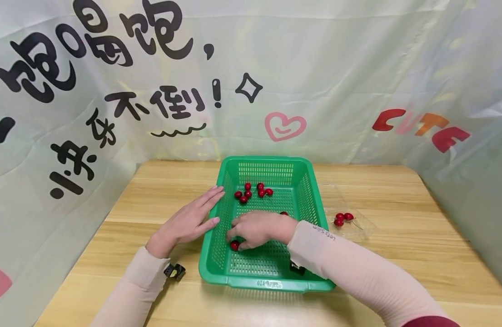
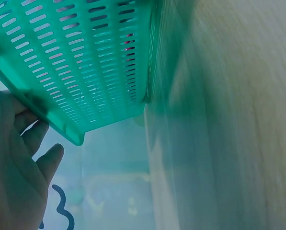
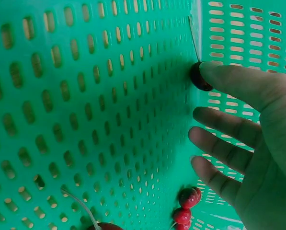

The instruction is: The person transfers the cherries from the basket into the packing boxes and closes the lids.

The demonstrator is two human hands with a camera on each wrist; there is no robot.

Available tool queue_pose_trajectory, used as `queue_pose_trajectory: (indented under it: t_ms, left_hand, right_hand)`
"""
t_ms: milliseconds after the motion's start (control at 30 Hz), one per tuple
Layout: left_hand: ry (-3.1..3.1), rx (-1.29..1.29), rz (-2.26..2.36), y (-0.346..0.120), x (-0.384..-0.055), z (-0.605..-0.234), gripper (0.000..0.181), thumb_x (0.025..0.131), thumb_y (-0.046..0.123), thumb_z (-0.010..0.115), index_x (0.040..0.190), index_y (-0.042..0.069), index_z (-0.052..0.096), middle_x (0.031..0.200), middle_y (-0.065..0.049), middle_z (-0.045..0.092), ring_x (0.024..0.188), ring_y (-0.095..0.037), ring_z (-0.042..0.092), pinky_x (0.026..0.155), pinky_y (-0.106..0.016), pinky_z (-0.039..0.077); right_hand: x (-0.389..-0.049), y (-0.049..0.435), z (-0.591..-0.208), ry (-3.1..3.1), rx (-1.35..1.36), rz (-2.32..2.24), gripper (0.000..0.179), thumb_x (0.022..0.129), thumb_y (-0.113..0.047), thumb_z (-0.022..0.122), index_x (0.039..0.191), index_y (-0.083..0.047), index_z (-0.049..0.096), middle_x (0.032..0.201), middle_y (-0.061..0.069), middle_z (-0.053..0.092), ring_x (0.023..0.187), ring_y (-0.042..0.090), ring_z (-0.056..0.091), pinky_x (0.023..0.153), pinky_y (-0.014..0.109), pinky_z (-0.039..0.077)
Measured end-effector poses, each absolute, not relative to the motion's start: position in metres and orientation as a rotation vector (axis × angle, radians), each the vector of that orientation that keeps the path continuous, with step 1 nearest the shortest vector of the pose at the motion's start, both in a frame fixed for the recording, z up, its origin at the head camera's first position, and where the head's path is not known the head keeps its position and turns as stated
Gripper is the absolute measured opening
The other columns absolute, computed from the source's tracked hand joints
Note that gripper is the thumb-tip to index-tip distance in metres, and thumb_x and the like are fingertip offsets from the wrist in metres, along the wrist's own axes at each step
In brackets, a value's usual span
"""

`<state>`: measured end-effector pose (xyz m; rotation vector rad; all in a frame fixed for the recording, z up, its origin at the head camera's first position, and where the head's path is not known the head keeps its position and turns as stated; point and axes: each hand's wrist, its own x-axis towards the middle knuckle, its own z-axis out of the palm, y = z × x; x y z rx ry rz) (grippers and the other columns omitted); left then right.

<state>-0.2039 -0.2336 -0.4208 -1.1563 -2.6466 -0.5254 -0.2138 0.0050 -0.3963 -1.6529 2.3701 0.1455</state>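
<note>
A green plastic basket (image 1: pixel 267 284) with slotted walls stands on the wooden table. My right hand (image 1: pixel 256 229) reaches inside it, near the left wall. The tip of its thumb touches a dark red cherry (image 3: pixel 199 79) with a long stem, while the other fingers (image 3: pixel 224 149) stay spread apart from the fruit. My left hand (image 1: pixel 193 220) lies along the outside of the left rim, fingers extended, with fingertips at the rim in the left wrist view. Several more cherries (image 1: pixel 243 199) lie at the far end of the basket. Another cherry (image 1: pixel 284 213) is partly hidden behind the right wrist.
Right of the basket, three cherries (image 1: pixel 339 222) sit on a clear plastic container (image 1: pixel 363 229). A printed cloth backdrop (image 1: pixel 336 81) encloses the table (image 1: pixel 398 254) at the back and sides. A small black device (image 1: pixel 175 271) is at the left wrist.
</note>
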Motion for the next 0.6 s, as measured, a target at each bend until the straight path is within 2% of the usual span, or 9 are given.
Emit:
queue_pose_trajectory:
  t_ms: [233, 600]
  left_hand:
    - [-2.646, -1.154, -0.519, -0.2333, -0.2033, -0.4206, 0.066, 0.103, 0.041, 0.044, 0.156, 0.007, 0.024, 0.161, -0.006, 0.02, 0.148, -0.022, 0.015, 0.114, -0.046, 0.03]
    - [-2.651, -1.15, -0.519, -0.2335, -0.2028, -0.42, 0.066, 0.103, 0.04, 0.045, 0.156, 0.008, 0.023, 0.162, -0.005, 0.019, 0.148, -0.022, 0.015, 0.113, -0.046, 0.031]
  right_hand:
    - [-0.2133, 0.0047, -0.3979, 2.362, -1.659, 0.164, 0.034, 0.09, -0.032, 0.071, 0.124, -0.031, 0.068, 0.111, -0.009, 0.062, 0.103, 0.011, 0.059, 0.094, 0.032, 0.05]
    - [-0.2126, 0.0038, -0.399, 2.356, -1.652, 0.135, 0.033, 0.09, -0.044, 0.069, 0.119, -0.029, 0.07, 0.108, -0.009, 0.062, 0.097, 0.009, 0.06, 0.091, 0.031, 0.051]
